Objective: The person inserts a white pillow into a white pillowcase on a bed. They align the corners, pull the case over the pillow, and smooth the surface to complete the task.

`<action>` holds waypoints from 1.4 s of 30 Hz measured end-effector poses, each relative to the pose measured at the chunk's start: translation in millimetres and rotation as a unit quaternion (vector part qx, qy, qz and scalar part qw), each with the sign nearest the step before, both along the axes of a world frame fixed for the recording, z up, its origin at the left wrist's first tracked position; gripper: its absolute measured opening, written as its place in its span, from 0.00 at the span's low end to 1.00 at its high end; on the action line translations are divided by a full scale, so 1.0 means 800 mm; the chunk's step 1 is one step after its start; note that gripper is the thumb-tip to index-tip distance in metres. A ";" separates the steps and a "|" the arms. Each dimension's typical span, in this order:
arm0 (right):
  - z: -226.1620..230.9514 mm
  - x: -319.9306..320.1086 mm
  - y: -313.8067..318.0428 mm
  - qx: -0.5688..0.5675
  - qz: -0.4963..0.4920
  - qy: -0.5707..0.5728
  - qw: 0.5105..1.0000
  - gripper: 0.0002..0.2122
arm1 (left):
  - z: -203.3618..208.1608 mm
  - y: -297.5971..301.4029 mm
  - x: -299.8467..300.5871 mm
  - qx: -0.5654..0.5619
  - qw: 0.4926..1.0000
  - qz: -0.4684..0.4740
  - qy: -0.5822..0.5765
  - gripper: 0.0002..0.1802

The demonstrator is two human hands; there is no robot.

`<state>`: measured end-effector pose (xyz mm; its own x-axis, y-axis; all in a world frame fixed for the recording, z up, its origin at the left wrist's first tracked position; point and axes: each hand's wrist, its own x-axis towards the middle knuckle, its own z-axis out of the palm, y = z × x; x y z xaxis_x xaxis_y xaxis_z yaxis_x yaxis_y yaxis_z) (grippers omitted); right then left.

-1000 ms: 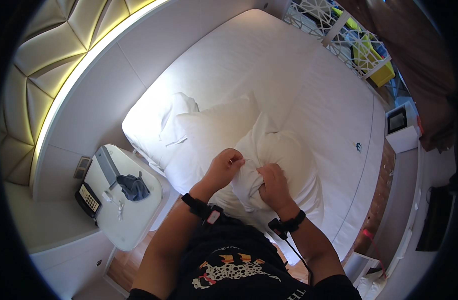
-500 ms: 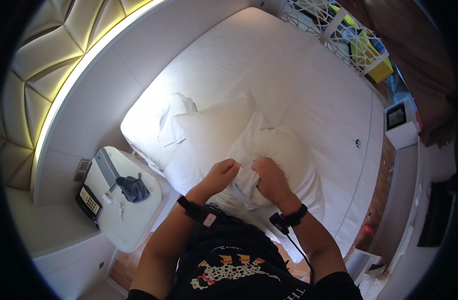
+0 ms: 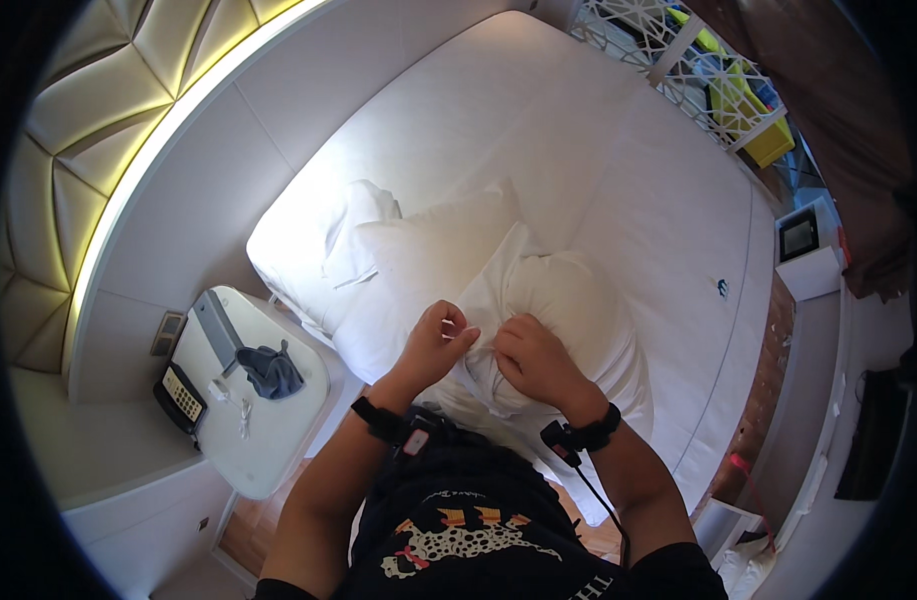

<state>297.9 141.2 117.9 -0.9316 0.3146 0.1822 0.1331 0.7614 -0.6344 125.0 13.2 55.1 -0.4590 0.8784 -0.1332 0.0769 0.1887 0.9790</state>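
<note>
A plump white pillow [image 3: 583,300], partly wrapped in loose white fabric that looks like a pillowcase [image 3: 490,285], lies at the near edge of the bed in front of me. My right hand [image 3: 533,362] is closed on a gathered fold of that fabric, at the pillow's near left side. Just left of it, my left hand [image 3: 436,342] hovers over the cloth with thumb and fingers curved and a gap between them; nothing shows in it. A second white pillow [image 3: 433,245] rests beyond my left hand, beside a crumpled white cloth [image 3: 360,215].
The white-sheeted bed [image 3: 658,200] stretches away from me. At left stands a nightstand [image 3: 253,440] with a telephone [image 3: 181,400], a dark grey cloth [image 3: 270,372] and a white cable [image 3: 244,418]. A white lattice screen [image 3: 628,40] and a brown curtain [image 3: 808,120] are at the far right.
My left hand's fingers have come off the fabric and parted, and the hand has shifted slightly left. My right hand has moved a little left and nearer, still gripping the cloth.
</note>
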 end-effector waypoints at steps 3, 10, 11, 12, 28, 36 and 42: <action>-0.004 0.000 -0.001 -0.002 -0.031 0.008 1.000 0.05 | 0.010 -0.005 -0.002 0.011 0.994 -0.012 0.104 0.11; -0.017 -0.002 -0.003 -0.010 -0.016 0.039 0.999 0.08 | 0.006 -0.008 -0.005 -0.126 0.990 -0.049 0.043 0.15; -0.017 -0.001 -0.006 -0.030 -0.043 0.037 0.998 0.07 | 0.005 -0.008 -0.005 -0.124 0.991 -0.045 0.036 0.15; -0.017 0.000 -0.010 -0.051 -0.070 0.034 0.996 0.07 | 0.003 -0.008 -0.005 -0.119 0.991 -0.047 0.028 0.15; -0.007 -0.005 -0.003 -0.065 -0.055 0.067 0.994 0.04 | 0.016 -0.015 -0.010 -0.100 0.989 -0.060 -0.095 0.10; -0.018 -0.001 -0.003 -0.084 -0.083 0.033 0.992 0.05 | -0.001 -0.009 -0.007 -0.033 0.984 -0.031 -0.172 0.06; -0.039 -0.009 -0.016 -0.047 -0.110 0.027 0.992 0.08 | 0.005 -0.013 0.001 -0.145 0.985 -0.063 0.067 0.10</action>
